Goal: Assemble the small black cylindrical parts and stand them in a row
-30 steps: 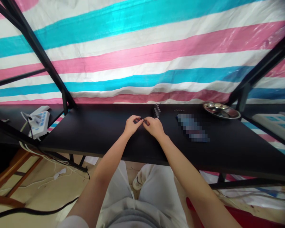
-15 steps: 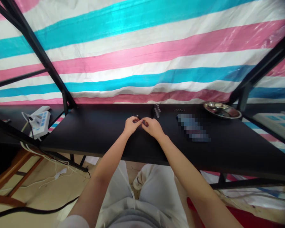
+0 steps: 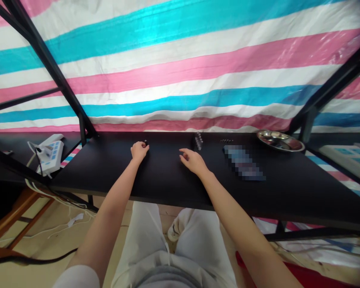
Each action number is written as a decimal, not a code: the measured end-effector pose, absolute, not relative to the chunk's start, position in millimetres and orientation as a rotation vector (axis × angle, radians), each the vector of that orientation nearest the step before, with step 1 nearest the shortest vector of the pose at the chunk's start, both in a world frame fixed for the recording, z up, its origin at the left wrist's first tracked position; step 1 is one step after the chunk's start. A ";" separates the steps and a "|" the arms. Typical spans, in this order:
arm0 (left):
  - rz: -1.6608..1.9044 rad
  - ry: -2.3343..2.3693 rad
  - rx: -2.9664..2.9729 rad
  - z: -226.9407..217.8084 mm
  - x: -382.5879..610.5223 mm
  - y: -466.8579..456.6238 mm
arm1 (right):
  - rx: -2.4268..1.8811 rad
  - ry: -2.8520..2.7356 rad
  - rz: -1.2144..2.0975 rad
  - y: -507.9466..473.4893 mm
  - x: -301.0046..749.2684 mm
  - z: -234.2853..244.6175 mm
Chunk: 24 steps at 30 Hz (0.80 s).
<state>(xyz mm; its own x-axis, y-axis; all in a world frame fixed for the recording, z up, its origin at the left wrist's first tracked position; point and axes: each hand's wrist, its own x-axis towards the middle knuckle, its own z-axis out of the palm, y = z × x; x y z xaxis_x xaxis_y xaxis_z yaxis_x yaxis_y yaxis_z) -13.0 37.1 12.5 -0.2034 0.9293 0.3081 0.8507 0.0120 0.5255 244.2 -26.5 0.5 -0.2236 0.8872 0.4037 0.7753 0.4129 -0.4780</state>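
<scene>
My left hand (image 3: 139, 151) is over the left-middle part of the black table (image 3: 108, 176), its fingers closed round a small dark piece with a light tip (image 3: 146, 142). Most of that piece is hidden by the fingers, so its kind does not show. My right hand (image 3: 193, 160) rests near the middle of the table, thumb and fingers apart with nothing between them. Just beyond it stands a small dark block with several silvery knobs along its side (image 3: 199, 141). Several tiny pieces (image 3: 227, 141) lie in a row to the right of the block.
A blurred-out flat object (image 3: 244, 162) lies right of my right hand. Behind it, a shiny metal plate (image 3: 280, 141) sits near the back right edge. Power strips (image 3: 52, 154) are at the left, beside a black metal frame (image 3: 57, 80). A striped sheet (image 3: 180, 76) hangs behind.
My hands were together at the middle over a small dark piece. The left hand has moved away to the left with it; the right hand has stayed and its fingers have parted.
</scene>
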 end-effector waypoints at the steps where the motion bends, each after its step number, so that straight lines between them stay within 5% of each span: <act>1: 0.933 2.175 1.877 11.4 -16.1 37.0 | -1.403 -2.035 0.232 -26.4 244.4 0.0; 15: 0.741 2.393 1.702 8.5 -10.3 36.5 | -1.269 -1.664 0.039 -23.0 251.0 -4.9; 24: 0.759 2.382 1.604 15.1 -7.1 27.3 | -1.663 -1.242 -0.095 -15.7 279.8 -1.2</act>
